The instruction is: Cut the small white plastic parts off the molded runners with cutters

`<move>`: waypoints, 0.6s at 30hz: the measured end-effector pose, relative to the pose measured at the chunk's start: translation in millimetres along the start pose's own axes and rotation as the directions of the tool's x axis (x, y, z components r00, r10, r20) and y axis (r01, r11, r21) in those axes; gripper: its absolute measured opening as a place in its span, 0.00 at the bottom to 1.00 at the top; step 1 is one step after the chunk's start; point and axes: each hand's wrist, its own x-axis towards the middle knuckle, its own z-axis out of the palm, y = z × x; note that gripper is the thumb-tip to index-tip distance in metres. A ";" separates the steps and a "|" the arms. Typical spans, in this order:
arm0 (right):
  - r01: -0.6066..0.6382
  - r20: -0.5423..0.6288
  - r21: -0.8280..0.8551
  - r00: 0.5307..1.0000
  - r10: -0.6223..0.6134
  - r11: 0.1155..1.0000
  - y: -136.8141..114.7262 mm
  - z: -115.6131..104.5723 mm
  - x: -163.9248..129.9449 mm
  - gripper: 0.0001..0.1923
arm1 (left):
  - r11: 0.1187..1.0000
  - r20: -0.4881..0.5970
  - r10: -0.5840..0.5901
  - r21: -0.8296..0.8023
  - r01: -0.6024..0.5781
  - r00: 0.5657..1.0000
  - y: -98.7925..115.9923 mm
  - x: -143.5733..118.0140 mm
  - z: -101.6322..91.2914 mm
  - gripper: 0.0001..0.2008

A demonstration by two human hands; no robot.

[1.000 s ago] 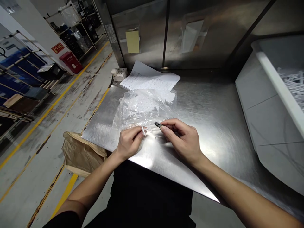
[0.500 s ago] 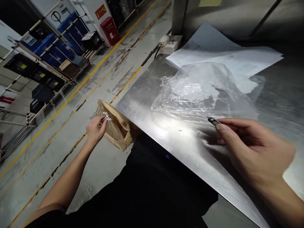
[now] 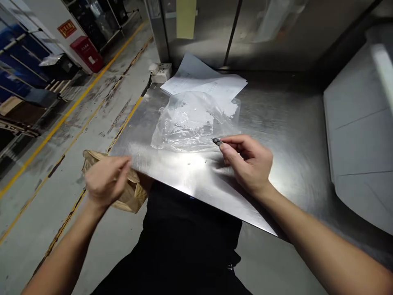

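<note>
My right hand (image 3: 250,164) rests on the steel table (image 3: 291,135) and pinches a small dark metal tool (image 3: 217,141), whose tip pokes out toward a crumpled clear plastic bag (image 3: 190,121). My left hand (image 3: 106,180) is blurred, off the table's left edge, just above a brown paper bag (image 3: 129,196) on the floor. Its fingers are loosely spread and I see nothing in them.
White paper sheets (image 3: 208,82) lie behind the plastic bag, with a white power strip (image 3: 161,72) at the table's back left corner. A grey bin (image 3: 359,135) fills the right side. A steel panel with a yellow note (image 3: 186,14) backs the table. Racks and a red box (image 3: 87,53) stand across the aisle.
My left hand carried a small white plastic piece from the table to the brown bag; now it comes back up without it. My right hand kept its tool beside the plastic bag.
</note>
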 end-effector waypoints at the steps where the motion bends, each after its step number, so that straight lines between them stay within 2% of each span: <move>1: 0.018 -0.008 0.005 1.000 -0.018 1.000 -2.5 -0.1 0.7 0.05 | 0.995 0.010 0.078 -0.068 -0.077 0.997 18.2 15.4 11.4 0.11; 3: 0.056 -0.027 0.006 0.998 -0.056 0.998 -7.2 -0.7 1.7 0.04 | 0.967 0.052 0.207 -0.162 -0.196 0.977 50.9 37.3 38.0 0.11; 5: 0.085 -0.037 0.008 0.996 -0.085 0.996 -10.7 -1.5 2.5 0.04 | 0.944 0.103 0.276 -0.215 -0.249 0.956 73.2 49.4 65.0 0.09; 7: 0.100 -0.037 0.021 0.994 -0.099 0.995 -12.3 -2.1 3.5 0.04 | 0.943 0.156 0.277 -0.233 -0.237 0.948 82.6 56.1 87.0 0.07; 10: 0.118 -0.033 0.049 0.993 -0.117 0.992 -10.8 -1.1 5.1 0.04 | 0.956 0.181 0.248 -0.204 -0.211 0.952 79.5 64.0 107.0 0.08; 12: 0.127 -0.041 0.056 0.991 -0.125 0.990 -8.8 1.2 5.0 0.04 | 0.948 0.133 0.282 -0.192 -0.254 0.950 76.1 69.4 111.0 0.07; 14: 0.130 -0.055 0.065 0.990 -0.127 0.989 -7.8 4.7 2.9 0.05 | 0.921 0.047 0.333 -0.230 -0.315 0.942 78.6 75.0 106.8 0.05; 15: 0.129 -0.059 0.076 0.990 -0.124 0.989 -7.6 6.7 1.8 0.06 | 0.901 -0.007 0.355 -0.266 -0.344 0.935 82.2 78.3 101.6 0.04; 18: 0.113 -0.049 0.097 0.993 -0.109 0.989 -4.4 11.3 3.8 0.08 | 0.831 -0.114 0.418 -0.354 -0.430 0.901 95.9 94.5 78.9 0.13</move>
